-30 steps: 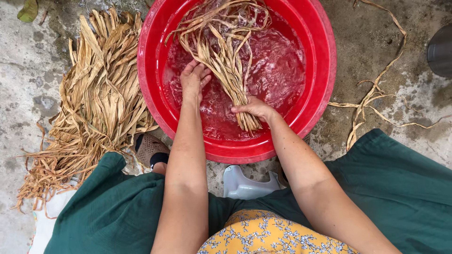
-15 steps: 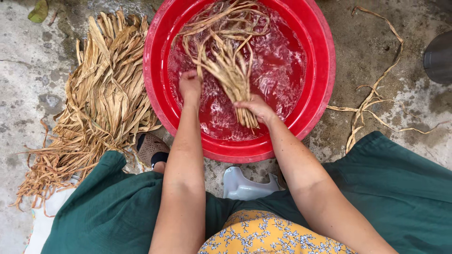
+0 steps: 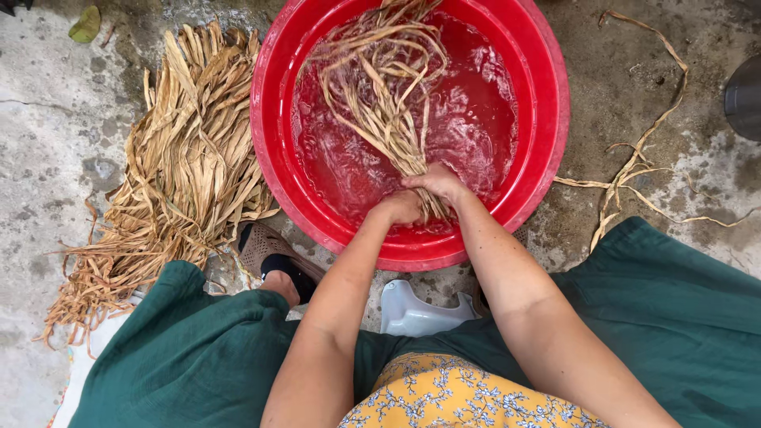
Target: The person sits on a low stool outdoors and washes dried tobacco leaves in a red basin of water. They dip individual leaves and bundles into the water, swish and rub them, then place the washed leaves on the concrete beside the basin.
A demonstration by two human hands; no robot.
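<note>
Down at the near wall of the red basin (image 3: pixel 547 103), both hands meet on one bundle of wet strips (image 3: pixel 380 87). The right hand (image 3: pixel 434 181) wraps the bundle's gathered end, fingers curled shut around it; the left hand (image 3: pixel 399 208) sits just beside and touching it, closed on the same end, though its fingertips are under water and hard to make out. Beyond the grip the strips fan away across the foamy water, their far tips cut off by the frame's top edge. Left of the grip, outside the basin, lies a heap of dry strips (image 3: pixel 174 174) on the concrete. Right of it, well apart, a few loose strips (image 3: pixel 634 166) trail. Nearer than the grip, a sandal (image 3: pixel 273 254) peeks out, half hidden by green cloth (image 3: pixel 190 357).
</note>
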